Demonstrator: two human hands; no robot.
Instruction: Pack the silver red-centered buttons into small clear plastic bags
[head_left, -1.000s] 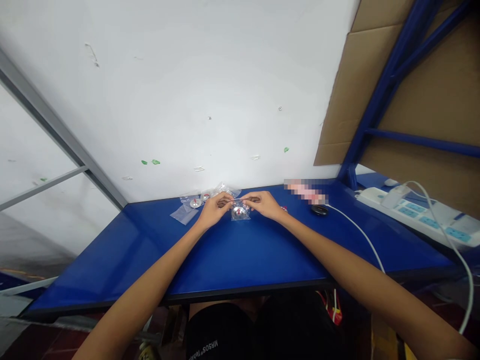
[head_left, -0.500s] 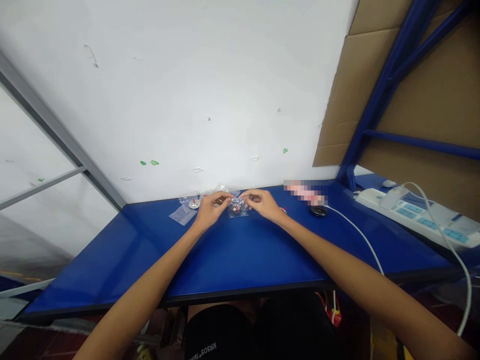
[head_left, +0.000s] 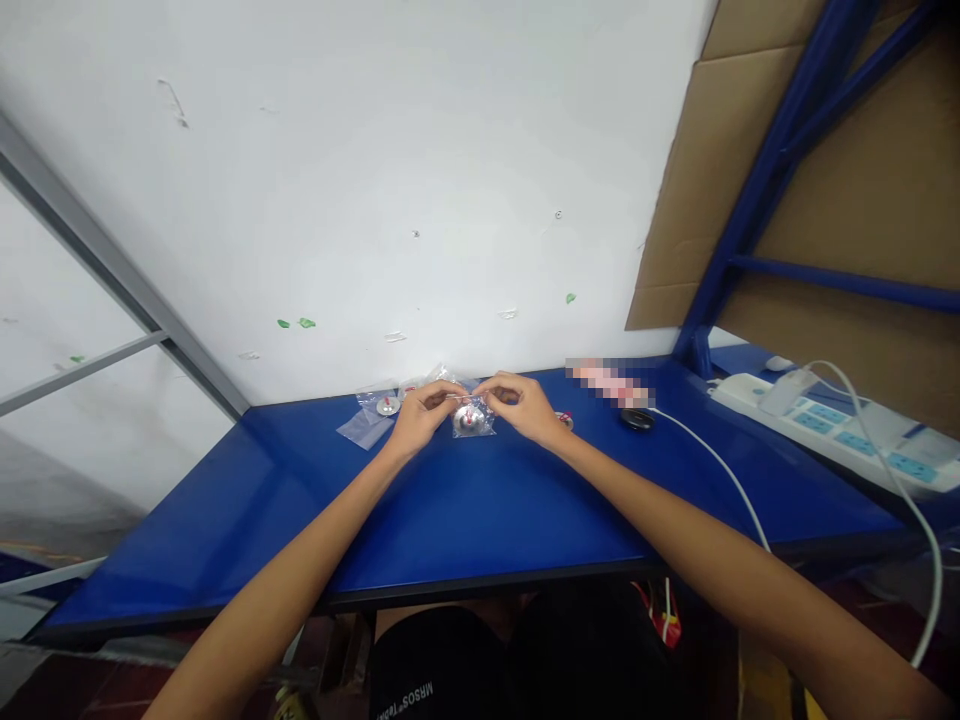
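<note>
Closed pinch, left hand point(head_left: 421, 415) and right hand point(head_left: 527, 408), at top of clear bag point(head_left: 486, 430), silvery disc point(head_left: 466, 422) inside, below and between

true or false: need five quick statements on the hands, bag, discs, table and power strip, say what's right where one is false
1. The left hand and right hand are both at the top of the bag. True.
2. The bag is empty. False: a silver disc with a red mark shows in it.
3. The power strip is to the right of both hands. True.
4. No disc shows to the left of the left hand. False: another disc with a red mark is there.
5. The table is white. False: the table is blue.
</note>
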